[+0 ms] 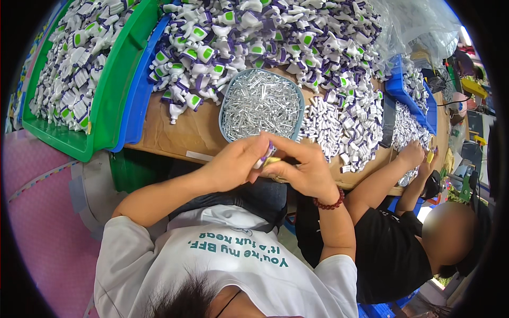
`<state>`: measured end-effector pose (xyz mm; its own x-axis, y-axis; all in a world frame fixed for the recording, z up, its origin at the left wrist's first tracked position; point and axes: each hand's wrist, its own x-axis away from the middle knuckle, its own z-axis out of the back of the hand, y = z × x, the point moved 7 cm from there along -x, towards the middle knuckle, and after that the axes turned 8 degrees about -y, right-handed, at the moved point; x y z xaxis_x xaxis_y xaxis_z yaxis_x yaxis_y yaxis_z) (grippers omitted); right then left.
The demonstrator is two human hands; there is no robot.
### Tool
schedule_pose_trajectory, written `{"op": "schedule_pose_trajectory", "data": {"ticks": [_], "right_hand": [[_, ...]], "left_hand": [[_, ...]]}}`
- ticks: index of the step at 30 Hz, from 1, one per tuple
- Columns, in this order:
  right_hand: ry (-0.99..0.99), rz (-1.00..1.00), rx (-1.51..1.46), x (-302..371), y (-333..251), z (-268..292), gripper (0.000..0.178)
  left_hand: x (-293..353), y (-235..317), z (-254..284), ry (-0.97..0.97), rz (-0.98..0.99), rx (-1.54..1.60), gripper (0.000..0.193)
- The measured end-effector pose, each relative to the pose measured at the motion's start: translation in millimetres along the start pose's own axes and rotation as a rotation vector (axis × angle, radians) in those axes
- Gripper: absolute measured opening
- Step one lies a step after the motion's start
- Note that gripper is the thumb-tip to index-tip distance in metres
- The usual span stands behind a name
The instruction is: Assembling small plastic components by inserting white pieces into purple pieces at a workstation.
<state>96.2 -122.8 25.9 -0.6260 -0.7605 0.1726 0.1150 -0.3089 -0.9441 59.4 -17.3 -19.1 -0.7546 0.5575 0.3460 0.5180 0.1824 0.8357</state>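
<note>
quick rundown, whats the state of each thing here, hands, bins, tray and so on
left hand: closed on a small white and purple plastic part
right hand: pinching the same part, fingers curled
shallow grey-blue oval tray: full of short silver metal pins
green plastic bin: heaped with white parts
blue plastic bin: piled over its rim
co-worker's hands: together at the table edge

Both hands [270,161] pinch a small purple-and-white toy part [264,157] above a pin tray [227,100].

My brown worktable [175,135] carries a green bin [108,90] and blue bin [139,93]; pink floor mat [42,222] lies left.
</note>
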Motion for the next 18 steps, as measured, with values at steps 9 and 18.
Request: {"op": "schedule_pose_trajectory", "data": {"ticks": [9, 18], "right_hand": [[0.556, -0.130, 0.594, 13, 29, 77, 0.017], [0.445, -0.165, 1.048, -5, 50, 70, 0.017]], "left_hand": [[64, 166, 99, 0.269, -0.879, 0.142, 0.053], [20, 111, 79, 0.762, -0.544, -1.530, 0.029]]}}
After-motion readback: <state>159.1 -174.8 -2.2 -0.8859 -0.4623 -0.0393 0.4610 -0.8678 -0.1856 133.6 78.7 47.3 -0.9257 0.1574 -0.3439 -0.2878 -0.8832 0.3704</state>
